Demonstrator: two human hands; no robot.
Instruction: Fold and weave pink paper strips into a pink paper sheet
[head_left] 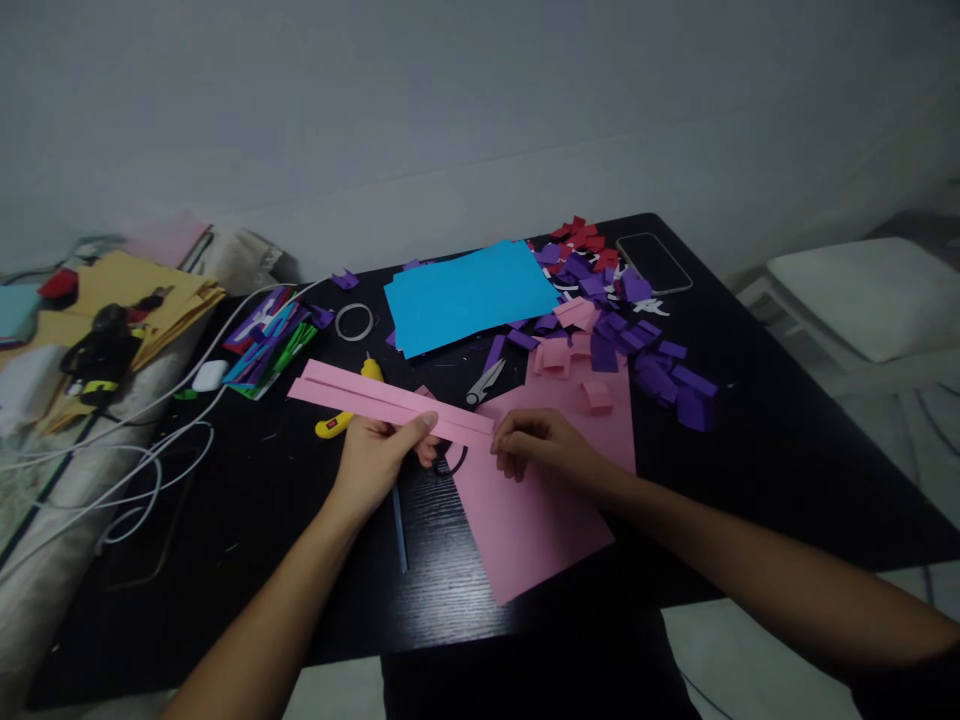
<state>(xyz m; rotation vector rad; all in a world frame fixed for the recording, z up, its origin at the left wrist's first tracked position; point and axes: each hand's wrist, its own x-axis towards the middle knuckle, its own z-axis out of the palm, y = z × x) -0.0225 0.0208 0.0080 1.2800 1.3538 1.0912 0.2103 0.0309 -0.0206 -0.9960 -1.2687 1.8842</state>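
My left hand (382,455) grips a folded or layered pink paper strip (360,395), thumb on top, holding it slanted above the table. At the strip's right end my right hand (544,445) has its fingers curled and pinched on the tip. Below both hands lies a large pink sheet (540,530), with several short folded pink pieces (596,397) at its far end. Scissors (486,383) lie partly under the strip, blades pointing away. A yellow utility knife (334,425) is partly hidden behind the strip and my left hand.
Blue sheets (472,295) lie at the back of the black table (442,590). Cut purple pieces (660,375), red pieces (581,235) and a phone (654,262) are at the back right. Tape roll (354,322), coloured strips (274,340) and white cables (154,470) lie left. A white stool (862,295) stands right.
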